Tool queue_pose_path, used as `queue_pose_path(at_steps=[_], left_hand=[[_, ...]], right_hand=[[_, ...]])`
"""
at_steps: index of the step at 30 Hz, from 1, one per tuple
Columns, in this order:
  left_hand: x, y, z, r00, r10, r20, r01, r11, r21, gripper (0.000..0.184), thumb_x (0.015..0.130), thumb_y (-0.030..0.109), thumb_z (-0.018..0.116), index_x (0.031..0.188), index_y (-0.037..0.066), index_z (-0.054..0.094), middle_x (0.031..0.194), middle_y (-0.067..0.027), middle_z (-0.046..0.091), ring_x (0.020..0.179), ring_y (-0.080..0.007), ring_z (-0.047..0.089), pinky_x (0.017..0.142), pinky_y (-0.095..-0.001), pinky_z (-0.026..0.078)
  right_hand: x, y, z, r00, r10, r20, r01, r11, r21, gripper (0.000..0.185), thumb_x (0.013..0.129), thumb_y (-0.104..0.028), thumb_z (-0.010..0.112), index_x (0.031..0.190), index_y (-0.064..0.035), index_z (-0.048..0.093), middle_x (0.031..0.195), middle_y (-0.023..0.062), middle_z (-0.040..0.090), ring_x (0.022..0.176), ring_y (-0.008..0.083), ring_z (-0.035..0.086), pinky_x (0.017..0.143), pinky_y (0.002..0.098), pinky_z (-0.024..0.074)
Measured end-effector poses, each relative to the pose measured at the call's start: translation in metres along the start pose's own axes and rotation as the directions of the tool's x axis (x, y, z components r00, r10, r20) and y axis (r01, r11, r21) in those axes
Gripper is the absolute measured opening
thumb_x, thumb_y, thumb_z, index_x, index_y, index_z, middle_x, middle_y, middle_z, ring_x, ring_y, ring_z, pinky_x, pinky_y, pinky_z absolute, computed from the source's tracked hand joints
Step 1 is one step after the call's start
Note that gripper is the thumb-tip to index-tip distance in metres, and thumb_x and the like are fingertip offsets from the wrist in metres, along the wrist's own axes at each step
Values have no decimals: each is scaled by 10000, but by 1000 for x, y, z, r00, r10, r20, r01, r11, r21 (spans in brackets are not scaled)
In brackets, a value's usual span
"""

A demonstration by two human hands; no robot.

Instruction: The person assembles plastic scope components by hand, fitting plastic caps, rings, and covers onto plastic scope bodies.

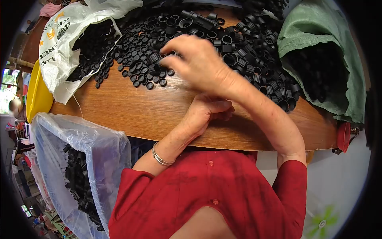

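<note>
My right hand (193, 59) reaches across to the left over the small black caps (135, 59), its thumb and fingers bent and apart, with no part seen between them. Beneath my right forearm, my left hand (209, 109) rests over the wooden table (159, 113), its fingers curled; what they hold, if anything, is hidden. Larger ribbed black rings (262, 59) are heaped to the right of my right hand. A bracelet (161, 156) circles my left wrist.
A white sack (59, 51) of black parts lies open at upper left, beside a yellow basin (38, 95). Below it stands a plastic-lined bin (91, 139) holding black pieces. A green sack (322, 28) with dark contents is at upper right, a red object (343, 137) below it.
</note>
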State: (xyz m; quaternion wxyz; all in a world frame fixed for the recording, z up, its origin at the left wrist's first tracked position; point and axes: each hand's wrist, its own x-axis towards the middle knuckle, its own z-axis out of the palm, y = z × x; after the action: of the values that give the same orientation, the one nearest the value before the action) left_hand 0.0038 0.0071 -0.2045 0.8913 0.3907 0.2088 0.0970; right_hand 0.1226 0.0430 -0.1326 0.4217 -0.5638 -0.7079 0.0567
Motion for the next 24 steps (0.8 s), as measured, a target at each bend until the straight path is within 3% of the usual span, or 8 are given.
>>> queue_pose_path(at_steps=[2,7,12,14,17,20,23,24], left_hand=[[0,3,8,1000,-2,-17,1,999,-36,304,901,123,686,1163,-14,621,923,-91,700,793,-156,669,731,-288,553],[-1,4,12,999,-19,-36,19,1000,1,313,906,129,688,1177,-12,619,923,-88,697,802,-148,667,742,-295,557],[-1,5,12,999,-32,-40,33,999,14,322,902,119,694,1186,-13,618,925,-88,694,803,-149,668,744,-299,559],[-1,5,12,999,-35,-41,35,999,10,325,899,117,697,1187,-14,618,927,-87,694,804,-149,668,743,-299,559],[-1,5,12,999,-33,-39,33,999,-1,330,895,116,702,1185,-16,617,928,-88,694,804,-150,668,743,-297,560],[-2,5,11,999,-27,-34,27,1000,-11,334,894,122,705,1184,-17,617,925,-89,695,802,-152,671,745,-294,561],[-3,6,8,1000,11,-28,-13,999,-50,348,898,128,699,1200,-20,607,947,-97,696,825,-161,677,758,-293,562],[-2,4,3,999,31,-22,-33,996,-88,360,901,125,693,1216,-21,599,976,-105,695,850,-167,679,770,-293,562]], right_hand=[[-2,36,-12,995,72,-66,-87,956,-279,257,858,-226,689,1034,-39,700,1024,164,683,992,341,629,886,419,510],[6,102,-35,931,333,-149,-363,817,-448,404,842,-271,712,1154,-18,662,1109,177,672,1052,367,607,945,440,480],[24,129,-26,931,362,-47,-342,818,-462,551,830,-355,719,1255,-23,607,1154,212,654,1090,388,596,958,480,467],[27,138,-19,933,355,-53,-336,814,-474,445,848,-354,716,1118,-13,621,1147,189,641,1097,373,595,926,525,480],[26,132,-18,939,331,-92,-328,786,-523,439,831,-310,718,1117,11,623,1093,217,645,1073,373,597,950,459,473],[13,135,-22,975,194,-111,-224,825,-519,381,829,-272,715,1054,21,622,1044,219,652,1026,356,621,894,448,495],[3,119,-37,940,155,-305,-245,928,-281,337,825,-267,702,979,19,610,961,217,656,935,377,633,839,463,513],[-1,115,-42,915,130,-383,-226,950,-217,352,840,-268,710,1016,24,621,891,192,676,822,307,663,780,414,526]])
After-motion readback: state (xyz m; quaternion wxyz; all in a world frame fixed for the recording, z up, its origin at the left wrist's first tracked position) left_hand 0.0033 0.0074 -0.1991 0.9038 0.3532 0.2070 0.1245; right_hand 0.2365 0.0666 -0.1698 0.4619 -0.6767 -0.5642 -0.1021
